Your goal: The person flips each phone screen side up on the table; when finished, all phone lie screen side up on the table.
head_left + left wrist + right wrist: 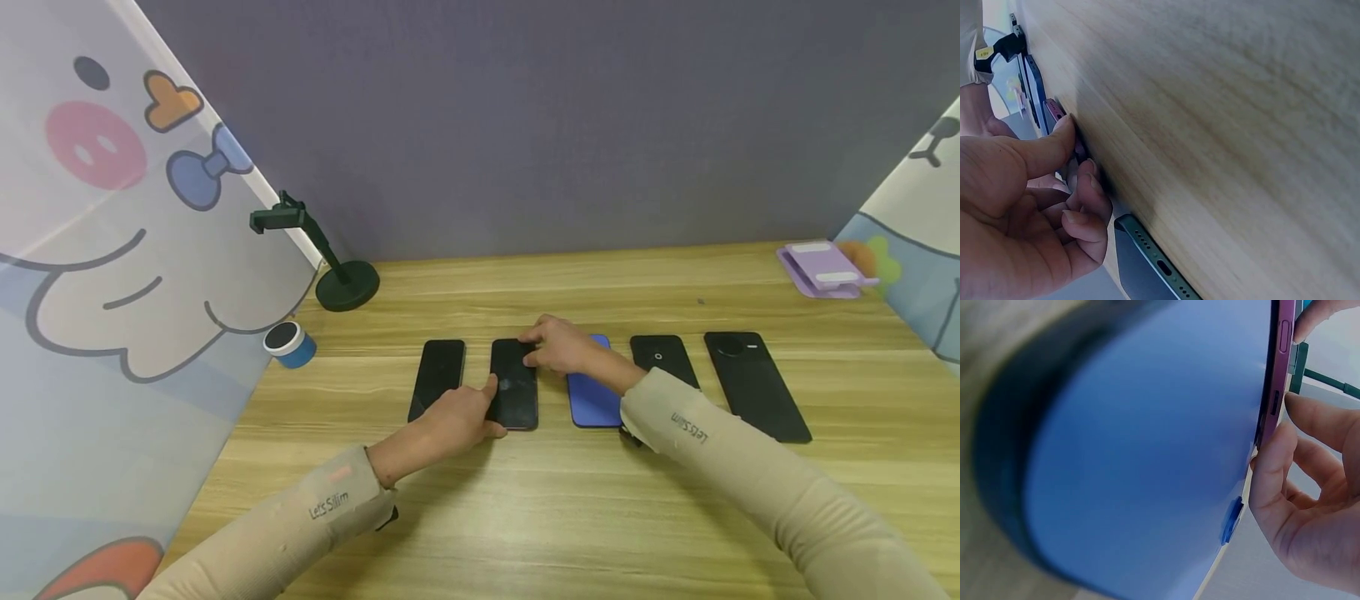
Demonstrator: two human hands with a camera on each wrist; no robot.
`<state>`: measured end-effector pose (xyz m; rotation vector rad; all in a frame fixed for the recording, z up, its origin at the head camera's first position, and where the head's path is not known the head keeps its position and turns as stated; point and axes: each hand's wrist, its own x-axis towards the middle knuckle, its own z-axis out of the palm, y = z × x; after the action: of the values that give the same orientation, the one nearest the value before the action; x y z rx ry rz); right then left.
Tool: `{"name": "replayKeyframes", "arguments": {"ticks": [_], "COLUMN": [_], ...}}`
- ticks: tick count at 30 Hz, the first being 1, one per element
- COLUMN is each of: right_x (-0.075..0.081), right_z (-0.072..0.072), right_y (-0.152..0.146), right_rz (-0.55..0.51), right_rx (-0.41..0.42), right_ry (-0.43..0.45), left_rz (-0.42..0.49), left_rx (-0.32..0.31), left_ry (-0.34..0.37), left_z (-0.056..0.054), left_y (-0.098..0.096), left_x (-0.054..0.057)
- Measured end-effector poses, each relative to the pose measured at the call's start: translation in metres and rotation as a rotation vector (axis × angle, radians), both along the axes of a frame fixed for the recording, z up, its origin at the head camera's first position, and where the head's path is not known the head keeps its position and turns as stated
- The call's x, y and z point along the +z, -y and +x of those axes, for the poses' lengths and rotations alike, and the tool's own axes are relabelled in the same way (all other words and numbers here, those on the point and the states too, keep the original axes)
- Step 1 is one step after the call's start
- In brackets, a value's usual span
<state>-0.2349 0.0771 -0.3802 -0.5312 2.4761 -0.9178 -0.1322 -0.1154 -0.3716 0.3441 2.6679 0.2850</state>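
A black-screened phone with a purple edge [515,396] lies face up on the wooden table, second from the left in a row of phones. My left hand [459,417] holds its lower left corner, thumb at the bottom edge and a finger along the left side. At the upper right corner, my right hand [561,346] pinches the same phone between thumb and finger. That purple side [1279,369] shows close up in the right wrist view. Left of it lies another black phone [438,371], its green end [1160,265] visible in the left wrist view.
Under my right forearm lie a blue phone [594,402] and a dark phone [663,350]; a larger black phone [757,387] is farther right. A dark green stand [347,287] and blue-white jar [296,347] are at left, a lilac holder [823,268] at back right.
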Motion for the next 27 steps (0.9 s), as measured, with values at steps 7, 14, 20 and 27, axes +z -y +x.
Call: {"name": "replayKeyframes", "arguments": {"ticks": [7, 14, 20, 27], "right_x": [0.0015, 0.0018, 0.0024, 0.0015], "right_z": [0.0007, 0.0017, 0.0018, 0.0011], "right_y": [0.0005, 0.0015, 0.0019, 0.0022], "right_rz": [0.012, 0.019, 0.025, 0.011], "right_rx": [-0.001, 0.002, -0.003, -0.002], "right_ry": [-0.005, -0.01, -0.006, 0.006], "left_rz": [-0.01, -0.034, -0.039, -0.049], "left_rx": [-0.011, -0.026, -0.032, -0.033], "left_ry": [-0.012, -0.026, -0.023, -0.016], "left_z": [-0.0004, 0.001, 0.0002, -0.0005], "left_y": [-0.0007, -0.0015, -0.0017, -0.0022], "left_x": [0.0, 0.0009, 0.0012, 0.0018]}}
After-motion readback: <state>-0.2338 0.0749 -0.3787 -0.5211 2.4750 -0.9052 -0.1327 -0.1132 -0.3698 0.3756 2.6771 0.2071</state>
